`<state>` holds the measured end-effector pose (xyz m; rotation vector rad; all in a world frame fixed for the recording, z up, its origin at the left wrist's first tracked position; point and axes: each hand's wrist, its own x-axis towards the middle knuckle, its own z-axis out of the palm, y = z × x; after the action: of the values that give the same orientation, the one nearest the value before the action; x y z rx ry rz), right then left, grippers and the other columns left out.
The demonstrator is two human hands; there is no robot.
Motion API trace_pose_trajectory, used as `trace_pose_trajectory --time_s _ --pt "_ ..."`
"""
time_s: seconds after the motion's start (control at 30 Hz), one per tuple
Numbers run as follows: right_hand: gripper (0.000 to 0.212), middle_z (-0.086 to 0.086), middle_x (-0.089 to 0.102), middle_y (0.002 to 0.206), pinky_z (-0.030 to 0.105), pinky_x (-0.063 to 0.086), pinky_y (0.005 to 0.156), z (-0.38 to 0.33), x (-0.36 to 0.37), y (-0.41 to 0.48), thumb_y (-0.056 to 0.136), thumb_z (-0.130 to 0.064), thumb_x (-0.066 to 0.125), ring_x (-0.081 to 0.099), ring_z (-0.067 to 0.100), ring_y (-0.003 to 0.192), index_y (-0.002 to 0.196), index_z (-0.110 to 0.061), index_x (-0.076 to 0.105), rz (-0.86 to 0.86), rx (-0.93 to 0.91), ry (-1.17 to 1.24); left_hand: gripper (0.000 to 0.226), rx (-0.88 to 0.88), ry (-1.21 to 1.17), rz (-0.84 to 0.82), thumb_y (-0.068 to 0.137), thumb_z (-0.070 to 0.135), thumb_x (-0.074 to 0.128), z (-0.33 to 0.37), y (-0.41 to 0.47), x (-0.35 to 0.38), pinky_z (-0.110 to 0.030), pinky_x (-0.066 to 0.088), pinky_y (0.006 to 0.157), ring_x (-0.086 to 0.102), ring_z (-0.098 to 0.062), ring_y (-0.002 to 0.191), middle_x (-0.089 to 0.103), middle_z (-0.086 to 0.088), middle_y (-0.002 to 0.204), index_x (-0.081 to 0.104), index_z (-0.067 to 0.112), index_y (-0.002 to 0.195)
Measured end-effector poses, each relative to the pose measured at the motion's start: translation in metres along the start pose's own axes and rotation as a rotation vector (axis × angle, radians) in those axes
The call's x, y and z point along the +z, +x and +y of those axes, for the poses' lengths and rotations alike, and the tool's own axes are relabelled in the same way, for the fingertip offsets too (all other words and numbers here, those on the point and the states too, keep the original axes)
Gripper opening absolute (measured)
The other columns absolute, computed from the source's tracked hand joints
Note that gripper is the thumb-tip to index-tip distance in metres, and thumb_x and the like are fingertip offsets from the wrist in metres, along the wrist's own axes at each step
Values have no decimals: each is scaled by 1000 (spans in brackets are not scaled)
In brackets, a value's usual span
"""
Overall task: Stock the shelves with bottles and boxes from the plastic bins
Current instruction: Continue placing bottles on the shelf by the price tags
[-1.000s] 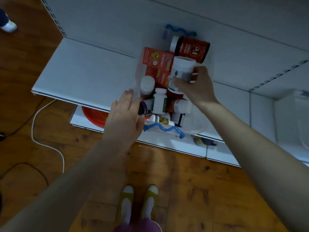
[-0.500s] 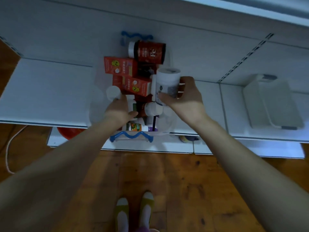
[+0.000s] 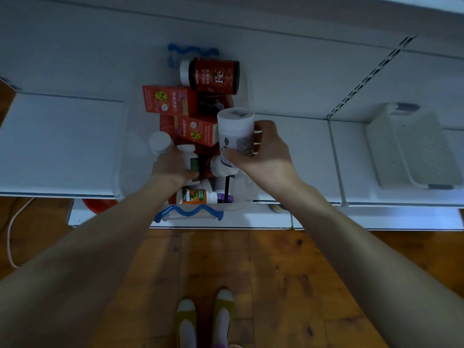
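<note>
A clear plastic bin (image 3: 133,156) with blue wavy handles sits on the white shelf (image 3: 60,144), full of bottles and boxes. My right hand (image 3: 263,156) holds a large white bottle (image 3: 234,133) upright above the bin's right side. Inside the bin, my left hand (image 3: 173,167) grips a small white bottle with a green label (image 3: 190,156). Two red boxes (image 3: 173,100) and a dark red jar marked Fe (image 3: 213,76) lie at the bin's far end. A bottle with an orange label (image 3: 197,196) lies at the near end.
A second, pale bin (image 3: 411,146) lies on the shelf at the right, past a wire divider (image 3: 335,162). A lower shelf edge and a red round object (image 3: 99,204) show below. A cable (image 3: 11,234) runs over the wooden floor at left; my feet are below.
My left hand went from hovering above the bin down into it and closed on the small white bottle. My right hand stayed on the large white bottle. The view shifted rightward.
</note>
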<state>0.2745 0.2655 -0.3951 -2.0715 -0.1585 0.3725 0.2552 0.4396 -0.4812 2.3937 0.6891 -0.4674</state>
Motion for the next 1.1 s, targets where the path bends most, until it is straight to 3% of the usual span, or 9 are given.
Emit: trace_pose_trajectory --time_s 0.13,0.27,0.4,0.53,0.6,0.8,0.9,1.0,1.1 --pt "53 -23 45 80 2 42 58 0 1 -1 77 -23 73 49 -10 68 117 -13 41 -9 1 -4 57 32 -58 19 78 27 72 3 -4 -5 -33 42 89 53 -28 114 56 -12 124 45 7 125" --pt "51 -23 47 79 3 43 58 -3 1 -4 77 -23 73 49 -11 67 116 -14 42 -4 4 -4 54 84 -147 62 76 31 74 6 -13 -16 -24 38 77 55 -21 107 59 -4 117 50 9 119" --pt "54 -24 47 79 2 42 58 -9 2 -10 76 -24 74 49 -12 68 118 -13 42 27 -4 3 57 79 -460 141 73 23 78 14 -39 -34 -28 47 84 57 -17 98 58 0 107 48 13 120" --pt "59 -23 48 79 3 43 56 -19 4 -21 73 -21 76 51 -12 67 120 -9 42 70 -31 6 54 86 -714 150 74 11 76 17 -77 -51 -12 48 54 60 2 68 58 5 85 47 14 119" --pt "63 -24 48 81 3 42 58 -26 5 -32 73 -21 76 53 -9 70 124 -10 41 63 -58 -13 52 106 -802 127 76 4 73 16 -98 -59 -7 44 47 58 10 57 56 7 79 45 13 119" --pt "68 -25 51 95 -1 42 64 -48 -1 -81 75 -21 74 53 -11 82 132 -24 36 -50 -33 36 50 71 -913 37 79 6 70 2 -162 -81 -11 50 52 59 -3 72 60 5 84 44 25 116" --pt "63 -19 54 94 2 43 57 -62 -11 -109 74 -22 75 55 -6 80 126 -30 40 -73 8 82 47 46 -990 -40 77 5 70 -9 -196 -89 -18 55 62 64 -16 83 65 -4 91 48 27 111" --pt "59 -8 58 100 4 39 47 -81 -23 -133 74 -20 76 57 3 79 121 -27 41 -80 45 137 49 32 -1040 -73 77 4 69 -15 -228 -103 -18 55 65 65 -15 82 67 -7 92 48 24 117" --pt "54 0 59 115 7 43 49 -106 -36 -150 75 -13 74 60 9 91 116 -22 41 -83 67 188 49 47 -1098 -77 78 4 67 -11 -255 -125 -19 54 64 66 -14 82 68 -5 89 49 25 118"
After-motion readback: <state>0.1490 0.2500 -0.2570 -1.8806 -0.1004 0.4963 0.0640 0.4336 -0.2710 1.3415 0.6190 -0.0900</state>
